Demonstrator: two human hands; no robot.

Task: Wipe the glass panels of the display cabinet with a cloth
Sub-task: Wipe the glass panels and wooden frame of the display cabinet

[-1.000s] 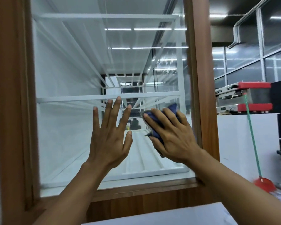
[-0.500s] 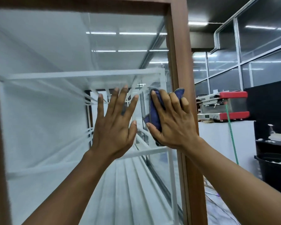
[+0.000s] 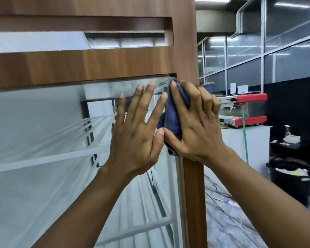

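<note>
The blue cloth [image 3: 175,111] is sitting bunched against the glass panel [image 3: 34,203] at its top right corner, where the wooden top rail [image 3: 79,67] and the right post [image 3: 193,194] are meeting. The right hand [image 3: 195,126] is pressing it there, its fingers [image 3: 179,101] bent and spread over the wad and the thumb tucking under its lower edge, probably to work the fabric into the corner. The left hand [image 3: 138,133] is lying flat on the glass just beside it, fingers [image 3: 141,104] straight and fanned, seemingly bracing the pane. The frame is blocking any move up or right. Open glass is lying to the left and below, in front of the white shelves [image 3: 52,158]. Well apart on the right, a red machine [image 3: 243,108] and a black bin [image 3: 292,179] are standing.
</note>
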